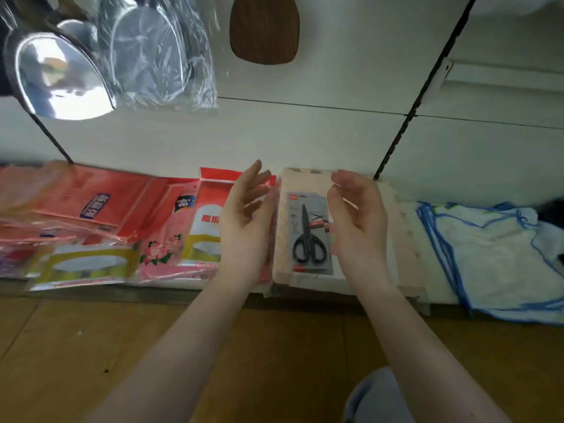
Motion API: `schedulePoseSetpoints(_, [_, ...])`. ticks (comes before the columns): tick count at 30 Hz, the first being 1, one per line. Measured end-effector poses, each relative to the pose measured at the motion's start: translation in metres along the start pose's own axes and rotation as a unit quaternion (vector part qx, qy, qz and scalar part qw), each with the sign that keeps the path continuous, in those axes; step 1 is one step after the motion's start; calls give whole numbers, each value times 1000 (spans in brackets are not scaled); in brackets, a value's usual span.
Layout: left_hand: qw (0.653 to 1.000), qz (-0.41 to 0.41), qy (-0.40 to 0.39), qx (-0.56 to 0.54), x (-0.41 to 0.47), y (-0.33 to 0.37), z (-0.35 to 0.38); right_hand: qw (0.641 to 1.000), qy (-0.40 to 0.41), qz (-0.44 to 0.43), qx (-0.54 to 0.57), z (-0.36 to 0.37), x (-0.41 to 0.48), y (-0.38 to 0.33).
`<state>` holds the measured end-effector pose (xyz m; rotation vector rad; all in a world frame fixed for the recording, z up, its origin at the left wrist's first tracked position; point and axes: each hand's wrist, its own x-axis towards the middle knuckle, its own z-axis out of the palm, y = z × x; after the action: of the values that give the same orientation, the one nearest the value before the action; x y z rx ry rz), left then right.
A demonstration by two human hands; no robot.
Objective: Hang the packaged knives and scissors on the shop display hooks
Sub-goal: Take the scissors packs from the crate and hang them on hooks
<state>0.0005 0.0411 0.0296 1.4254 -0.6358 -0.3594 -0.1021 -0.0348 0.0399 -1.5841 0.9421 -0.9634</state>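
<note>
Your left hand (247, 221) and right hand (357, 222) are both raised, palms facing each other, one on each side of the packaged scissors (309, 236). The left fingers are straight-ish and spread, gripping nothing. The right fingers are loosely curled and apart, also gripping nothing; the right palm overlaps the card's right edge, and you can't tell if it touches. The scissors are black, on a grey card with handles toward you, lying flat on a pale pink pack (384, 227) on the low shelf, not on any hook. Red printed packs (100, 209) lie to the left and blue-edged white cloths (488, 251) to the right. Bagged metal spatulas (146, 56) and a dark wooden piece (264, 29) hang on the white back panel (305, 138). The wood floor (91, 346) is below.
</note>
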Motion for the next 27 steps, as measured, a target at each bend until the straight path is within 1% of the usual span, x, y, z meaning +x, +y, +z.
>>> schedulePoseSetpoints(2, [999,-26,10,40,6,-16,1,1000,1,0,-20,1,3,12])
schedulePoseSetpoints(4, [993,-49,37,102,19,-33,2,999,-2,-7,-39,2,7,25])
schedulePoseSetpoints(6, [975,-87,55,199,38,-57,1,998,-7,-2,-57,3,12,39])
schedulePoseSetpoints(8, [946,-154,61,278,55,-86,-4,997,-5,22,-72,3,19,54])
schedulePoseSetpoints(10, [927,-215,66,299,61,-111,-6,995,-2,57,-85,5,25,69])
schedulePoseSetpoints(12, [917,-247,62,308,56,-132,-4,990,-17,89,-110,8,29,85])
schedulePoseSetpoints(15, [905,-270,47,326,48,-154,2,978,-46,128,-159,12,30,106])
schedulePoseSetpoints(18, [892,-256,39,369,51,-166,6,966,-36,137,-215,14,34,124])
schedulePoseSetpoints(22, [874,-240,28,421,57,-178,9,937,-29,153,-313,15,43,135])
schedulePoseSetpoints(25, [859,-260,13,441,57,-188,8,915,-48,164,-365,20,46,139])
schedulePoseSetpoints(27, [855,-271,5,443,53,-198,4,903,-61,174,-388,26,46,143])
